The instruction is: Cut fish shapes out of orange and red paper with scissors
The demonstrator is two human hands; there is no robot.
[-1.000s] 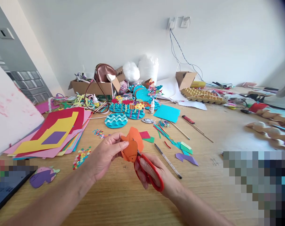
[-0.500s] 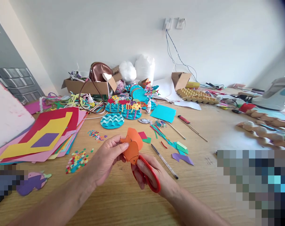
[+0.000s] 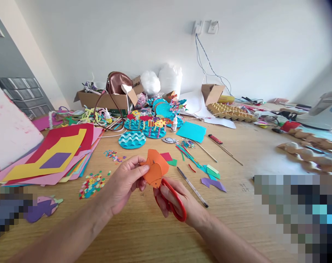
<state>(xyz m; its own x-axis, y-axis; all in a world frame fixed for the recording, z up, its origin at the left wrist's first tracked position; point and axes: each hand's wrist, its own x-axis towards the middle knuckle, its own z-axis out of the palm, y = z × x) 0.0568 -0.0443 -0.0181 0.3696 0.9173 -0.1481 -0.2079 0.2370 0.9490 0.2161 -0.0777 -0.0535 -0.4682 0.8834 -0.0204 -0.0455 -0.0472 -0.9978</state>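
My left hand (image 3: 129, 180) pinches a piece of orange paper (image 3: 158, 162) between thumb and fingers. A fish shape (image 3: 154, 175) with a drawn eye and gill line shows on the paper's near side. Wrapped through red-handled scissors (image 3: 179, 206), my right hand (image 3: 179, 197) is closed at the lower edge of the fish. The scissor blades are mostly hidden behind the paper and fingers. Just right of my hands lies a pen (image 3: 192, 187), with red and green paper scraps (image 3: 166, 157) behind the orange paper.
Stacked coloured paper (image 3: 72, 153) lies at left, beside scattered paper dots (image 3: 91, 184) and a purple paper fish (image 3: 42, 209). Blue wavy discs (image 3: 132, 140), a glue bottle (image 3: 174, 124) and a blue sheet (image 3: 192, 131) stand farther back. A box cutter (image 3: 215, 138) is at right.
The view has shifted slightly, so the table things sit a little farther right. Both hands keep their grip, and the orange paper has turned slightly near the scissors.
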